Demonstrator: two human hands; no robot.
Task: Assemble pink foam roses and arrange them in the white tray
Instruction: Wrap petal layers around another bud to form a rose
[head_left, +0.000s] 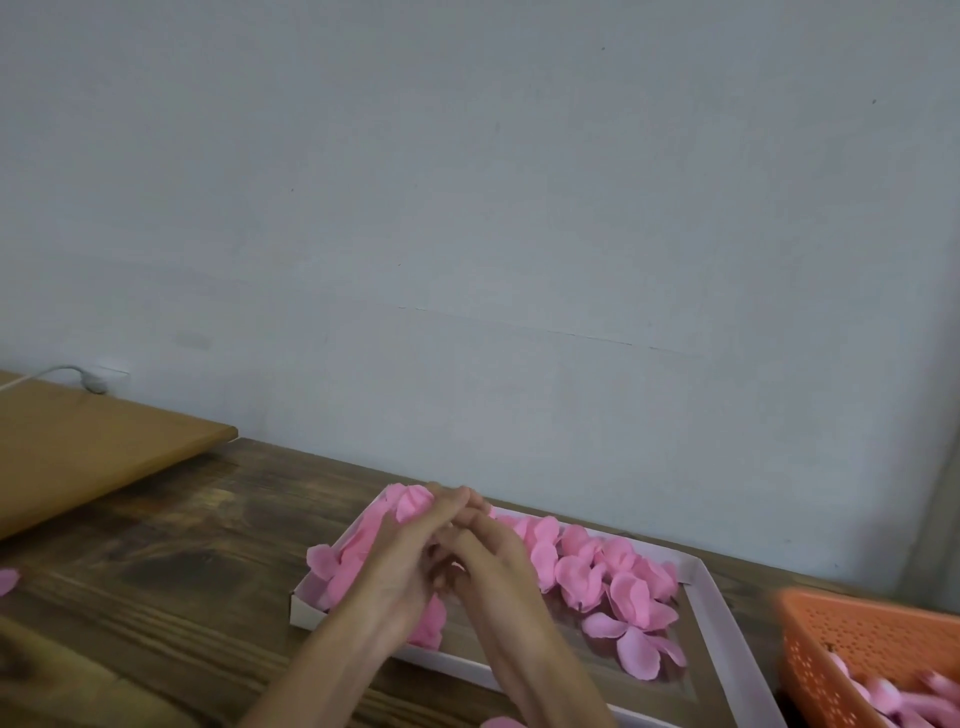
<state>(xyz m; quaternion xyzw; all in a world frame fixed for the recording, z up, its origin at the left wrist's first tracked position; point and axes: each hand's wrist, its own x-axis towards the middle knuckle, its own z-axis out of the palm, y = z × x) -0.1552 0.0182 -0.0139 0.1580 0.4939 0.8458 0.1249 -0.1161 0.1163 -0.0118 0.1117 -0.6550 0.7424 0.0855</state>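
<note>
Item: part-made pink foam rose (410, 503), pinched in left hand (395, 566) grip; right hand (498, 571) grip meets it, closure cannot be told. Beneath grip: shallow white card tray (310, 613), loose pink petals (639, 597). Risk: pressing fingers may crease or unwind the foam layers.

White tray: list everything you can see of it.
The white tray is shallow, rectangular, card-like, lying flat and skewed on the wooden table. Its floor looks brown. Pink foam petals crowd its far side; the left hand and right hand meet over its left end. Orange basket beside its right wall.
</note>
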